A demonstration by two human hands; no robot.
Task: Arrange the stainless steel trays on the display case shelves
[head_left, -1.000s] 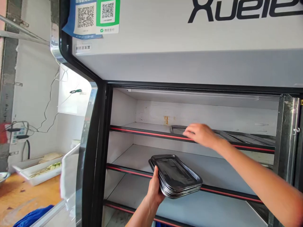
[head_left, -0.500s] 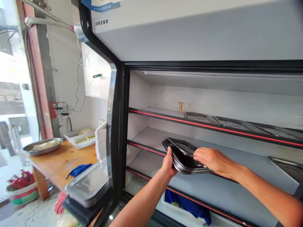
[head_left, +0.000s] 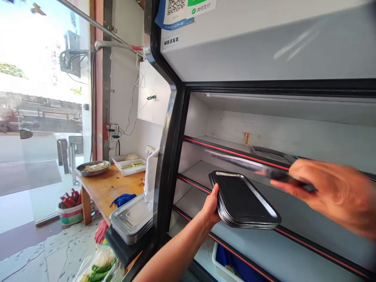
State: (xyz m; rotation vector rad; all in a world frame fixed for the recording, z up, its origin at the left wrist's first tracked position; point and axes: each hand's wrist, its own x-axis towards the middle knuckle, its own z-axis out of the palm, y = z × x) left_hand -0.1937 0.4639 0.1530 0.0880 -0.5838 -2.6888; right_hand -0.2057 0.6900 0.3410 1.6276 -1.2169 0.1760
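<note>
My left hand (head_left: 210,206) grips the near edge of a stack of black metal-rimmed trays (head_left: 243,199), holding it in front of the lower shelf. My right hand (head_left: 330,194), blurred by motion, pinches a single thin dark tray (head_left: 258,167) seen almost edge-on, apart from the stack. Behind that tray, on the upper shelf of the open display cabinet (head_left: 264,51), lies another dark tray (head_left: 270,153). The rest of that shelf's trays are hidden by my right hand.
The cabinet's shelves have black edges with red stripes. A white tub with blue cloth (head_left: 227,262) sits low in the cabinet. To the left stand a wooden table (head_left: 111,188) with food trays, stacked steel trays (head_left: 132,217) and a vegetable bag (head_left: 98,266).
My right hand has left the stack and now holds one tray out to the right. The stack lies flatter, showing its top. The view has swung left, revealing more of the shopfront.
</note>
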